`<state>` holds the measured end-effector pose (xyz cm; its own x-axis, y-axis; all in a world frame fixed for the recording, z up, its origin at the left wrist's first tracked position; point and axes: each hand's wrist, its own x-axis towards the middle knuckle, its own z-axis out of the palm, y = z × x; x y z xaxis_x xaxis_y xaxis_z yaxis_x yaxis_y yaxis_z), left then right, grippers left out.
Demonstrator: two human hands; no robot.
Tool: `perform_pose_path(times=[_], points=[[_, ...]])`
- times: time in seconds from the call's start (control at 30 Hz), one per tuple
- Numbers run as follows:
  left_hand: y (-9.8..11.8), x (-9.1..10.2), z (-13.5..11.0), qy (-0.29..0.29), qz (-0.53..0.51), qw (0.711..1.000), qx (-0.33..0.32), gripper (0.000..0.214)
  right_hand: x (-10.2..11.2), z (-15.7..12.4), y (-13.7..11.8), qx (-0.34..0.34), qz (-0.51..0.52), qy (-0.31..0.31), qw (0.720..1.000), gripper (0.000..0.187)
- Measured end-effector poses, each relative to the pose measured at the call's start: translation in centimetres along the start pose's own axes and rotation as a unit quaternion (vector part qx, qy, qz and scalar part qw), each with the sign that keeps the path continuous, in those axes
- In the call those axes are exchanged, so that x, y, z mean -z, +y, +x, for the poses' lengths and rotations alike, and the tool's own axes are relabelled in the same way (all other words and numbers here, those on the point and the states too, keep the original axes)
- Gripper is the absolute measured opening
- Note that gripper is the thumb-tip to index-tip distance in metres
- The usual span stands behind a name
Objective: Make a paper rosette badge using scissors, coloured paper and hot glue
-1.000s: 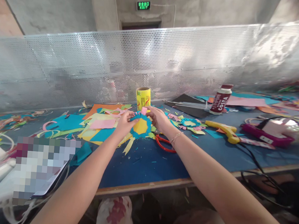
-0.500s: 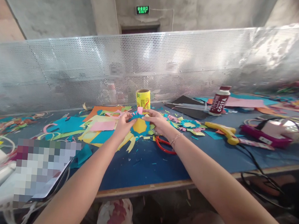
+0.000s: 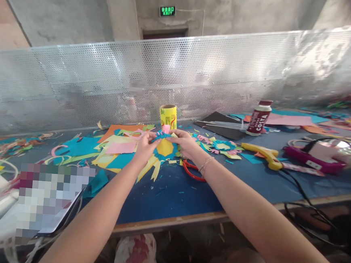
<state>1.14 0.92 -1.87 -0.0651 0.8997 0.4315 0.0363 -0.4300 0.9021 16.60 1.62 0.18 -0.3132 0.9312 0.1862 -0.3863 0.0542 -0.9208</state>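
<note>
Between my two hands is a paper rosette (image 3: pixel 164 147) with a yellow centre, a frilled blue edge and yellow strips hanging below it. My left hand (image 3: pixel 145 148) pinches its upper left edge. On the opposite side, my right hand (image 3: pixel 186 143) grips the upper right edge with closed fingers. A small pink paper piece (image 3: pixel 166 128) sticks up at the top, between the fingertips. Right behind it stands a yellow printed tube (image 3: pixel 168 115). Red loops (image 3: pixel 192 172), like scissor handles, lie under my right wrist. Another blue frilled paper ring (image 3: pixel 223 146) rests to the right.
Coloured paper sheets (image 3: pixel 121 147) and scraps cover the table (image 3: pixel 169 206) around my hands. To the right lie a yellow glue gun (image 3: pixel 260 152), a brown-labelled bottle (image 3: pixel 259 118) and a purple power strip (image 3: pixel 314 160) with cables. A blurred-out tablet (image 3: pixel 62 213) sits front left. A perforated metal screen (image 3: pixel 106 85) stands behind.
Both hands stay nearly in place, still holding the rosette. The pink piece at its top has tilted slightly to the right, and the yellow strips hang a little lower.
</note>
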Motion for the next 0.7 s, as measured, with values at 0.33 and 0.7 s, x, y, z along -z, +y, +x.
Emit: perform_pose_path(times=[0.33,0.7], points=[[-0.03,0.08,-0.01,0.003,0.016,1.000,-0.020,0.020,-0.29,0.10,0.30,0.015,-0.008,0.019,1.000,0.034],[0.03,0.51,0.49,-0.010,0.055,0.998,-0.026,0.027,-0.42,0.17,0.67,-0.010,-0.002,0.006,1.000,0.035]])
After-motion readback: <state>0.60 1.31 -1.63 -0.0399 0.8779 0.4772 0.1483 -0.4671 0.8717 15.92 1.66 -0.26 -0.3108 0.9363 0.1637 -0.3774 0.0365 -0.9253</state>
